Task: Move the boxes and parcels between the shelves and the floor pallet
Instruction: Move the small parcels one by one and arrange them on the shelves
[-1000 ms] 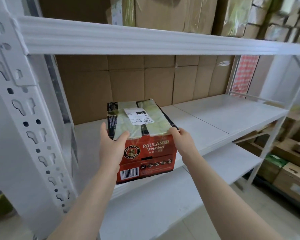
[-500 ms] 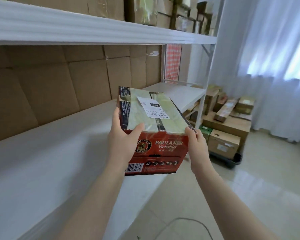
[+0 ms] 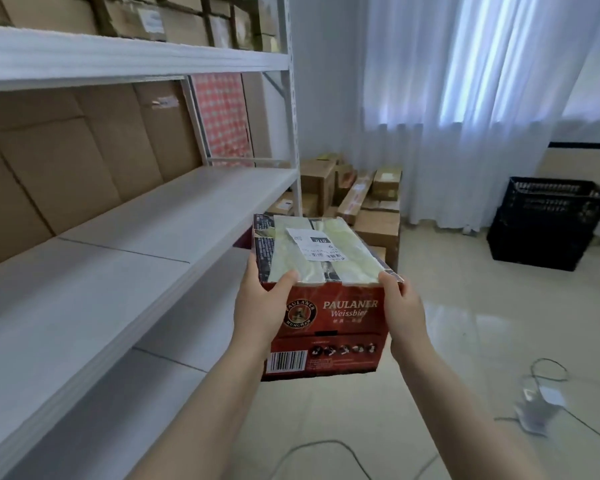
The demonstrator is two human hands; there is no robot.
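Hands first: I see my left hand (image 3: pixel 262 311) and right hand (image 3: pixel 404 315) clamped on opposite sides of the red Paulaner box (image 3: pixel 329 320), carrying it in the air beside the white shelf (image 3: pixel 174 216), above the tiled floor. Beyond it, cardboard parcels (image 3: pixel 364 202) sit stacked near the curtain (image 3: pixel 465 98).

Left hand (image 3: pixel 262 308) and right hand (image 3: pixel 404 311) outstretched, fingers (image 3: pixel 284 279) curled, gripping
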